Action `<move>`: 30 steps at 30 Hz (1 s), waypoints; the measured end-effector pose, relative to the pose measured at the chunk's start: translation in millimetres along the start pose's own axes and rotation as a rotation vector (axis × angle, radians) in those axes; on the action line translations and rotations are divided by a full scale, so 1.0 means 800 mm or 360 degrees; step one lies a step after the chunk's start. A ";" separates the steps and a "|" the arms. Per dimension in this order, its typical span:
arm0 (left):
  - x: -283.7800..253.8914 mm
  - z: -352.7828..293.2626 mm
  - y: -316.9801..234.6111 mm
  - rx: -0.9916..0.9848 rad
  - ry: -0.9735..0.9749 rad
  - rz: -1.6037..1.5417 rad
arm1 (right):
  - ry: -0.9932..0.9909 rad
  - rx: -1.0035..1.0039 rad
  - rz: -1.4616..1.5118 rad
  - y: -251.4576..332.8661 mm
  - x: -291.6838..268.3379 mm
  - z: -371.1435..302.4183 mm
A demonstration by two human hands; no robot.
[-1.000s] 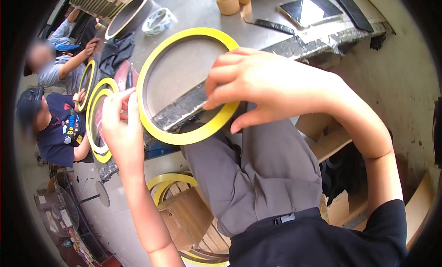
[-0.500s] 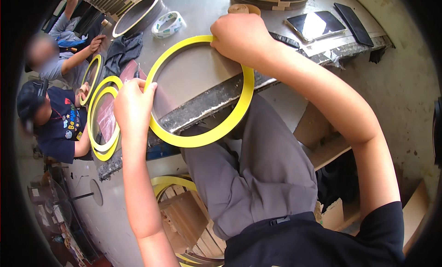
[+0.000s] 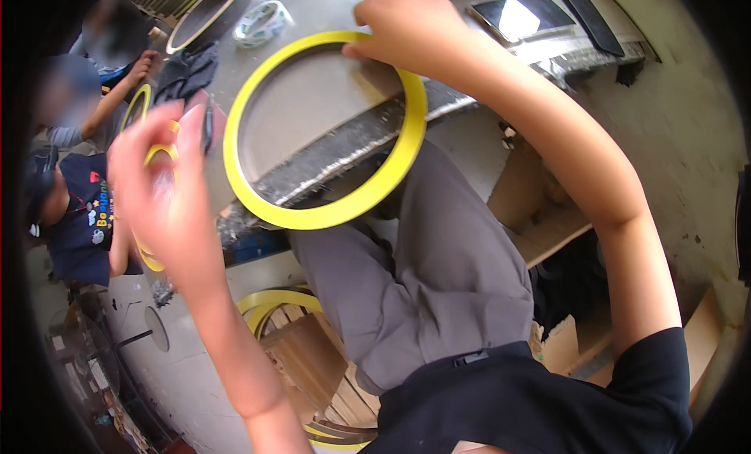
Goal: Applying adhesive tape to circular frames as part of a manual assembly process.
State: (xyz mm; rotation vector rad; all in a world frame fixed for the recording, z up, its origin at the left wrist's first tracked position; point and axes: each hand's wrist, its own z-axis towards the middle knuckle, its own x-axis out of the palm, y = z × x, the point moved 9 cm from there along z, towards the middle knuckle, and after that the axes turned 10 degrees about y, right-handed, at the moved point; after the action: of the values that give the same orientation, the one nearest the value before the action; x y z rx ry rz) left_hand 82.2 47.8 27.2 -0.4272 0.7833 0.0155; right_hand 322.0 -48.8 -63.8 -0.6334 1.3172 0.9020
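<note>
A round ring (image 3: 305, 218), flat face bright yellow, inner wall dark, spans the edge of the desk (image 3: 325, 14) face up, its near side jutting out

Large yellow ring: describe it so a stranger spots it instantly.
Find the grey tabletop. The large round yellow ring overlaps its dark near edge, by the right hand. Unlike the yellow rings the left hand partly hides, it shows almost whole.
</note>
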 end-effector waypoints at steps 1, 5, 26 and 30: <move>-0.038 -0.028 -0.026 -0.0026 -0.0182 -0.0376 | -0.0161 -0.0017 -0.0016 -0.002 -0.011 -0.010; -0.119 -0.103 -0.118 0.0533 0.0278 -0.2326 | -0.0056 -0.0027 0.0110 0.045 -0.046 -0.014; -0.139 -0.134 -0.096 0.0036 -0.0513 -0.2296 | 0.0348 0.0050 -0.0125 0.009 -0.057 0.095; -0.149 -0.104 -0.110 0.0267 -0.0141 -0.2469 | 0.0384 0.0201 -0.0198 -0.028 -0.044 0.031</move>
State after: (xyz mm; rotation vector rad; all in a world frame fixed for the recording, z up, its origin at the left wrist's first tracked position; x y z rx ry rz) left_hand -44.9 -47.0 89.0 -0.7708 0.1998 -1.4520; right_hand 354.0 -47.2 -26.9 -0.7335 1.5195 0.6500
